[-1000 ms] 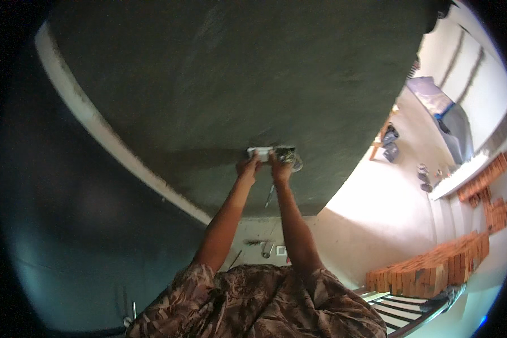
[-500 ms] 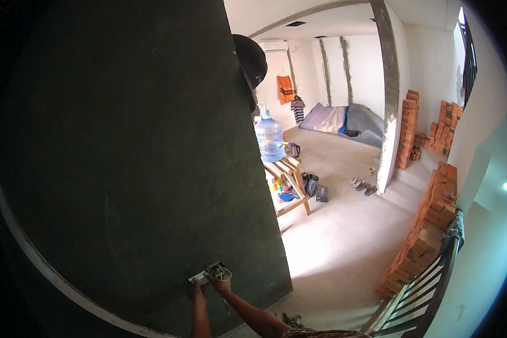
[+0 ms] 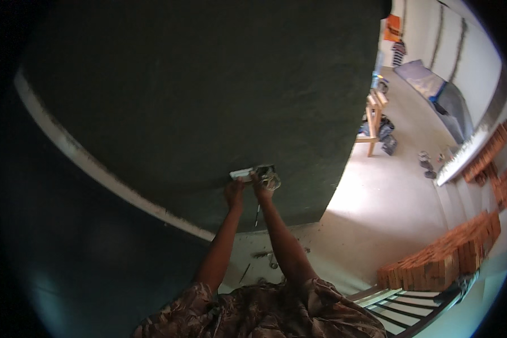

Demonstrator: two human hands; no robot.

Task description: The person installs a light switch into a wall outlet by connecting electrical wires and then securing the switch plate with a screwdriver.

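While both forearms reach up to the dark wall (image 3: 197, 101), the left hand (image 3: 234, 193) grasps a white plate (image 3: 241, 174) by its lower edge, the fingertips hard to make out; the plate sits near the wall's lower edge, left of its lower right corner; the right hand (image 3: 262, 190) has its thumb at the plate's right end, but whether it clasps plate or wires I cannot tell; pale looped wires (image 3: 272, 181) bunch just beside it, partly covering a dark opening (image 3: 267, 168); a thin rod (image 3: 257, 216) shows below, its upper end unclear; the wall's right edge cuts off a wooden stand (image 3: 373, 118).
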